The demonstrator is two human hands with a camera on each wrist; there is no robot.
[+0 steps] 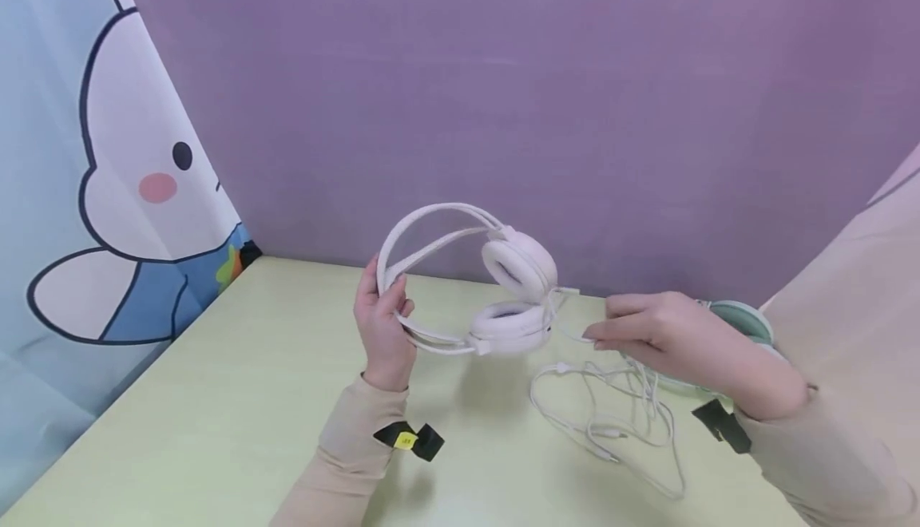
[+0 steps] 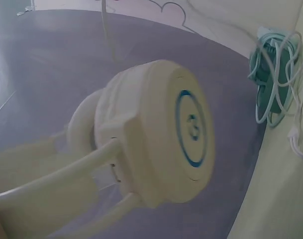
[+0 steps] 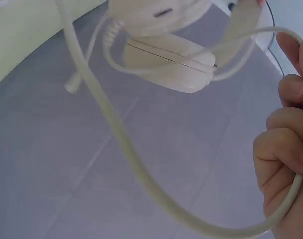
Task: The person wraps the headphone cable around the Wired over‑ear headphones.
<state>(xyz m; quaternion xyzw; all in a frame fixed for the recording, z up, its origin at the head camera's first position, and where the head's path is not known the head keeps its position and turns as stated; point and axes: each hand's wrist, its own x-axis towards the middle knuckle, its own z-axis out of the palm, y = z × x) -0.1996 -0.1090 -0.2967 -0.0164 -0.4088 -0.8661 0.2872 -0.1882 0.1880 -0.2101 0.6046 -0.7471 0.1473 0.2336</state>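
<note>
My left hand (image 1: 386,331) grips the headband of white headphones (image 1: 533,265), holding them sideways above the table with both ear cups toward the right. A ring-shaped blue logo marks one ear cup (image 2: 191,127) in the left wrist view. From the cups runs a white cable (image 3: 141,172), which my right hand (image 1: 672,335) pinches, fingers curled, to the right of the headphones. A short white stub (image 3: 73,83) sticks out near the cups. More of the cable lies in loose loops (image 1: 561,423) on the table, with plugs (image 1: 611,433) among them.
Mint green headphones (image 1: 743,319) lie at the right of the pale yellow table (image 1: 237,399), partly behind my right hand; a cable is wound around them in the left wrist view. A purple backdrop (image 1: 503,112) stands behind, with a cartoon-printed curtain (image 1: 144,96) at the left.
</note>
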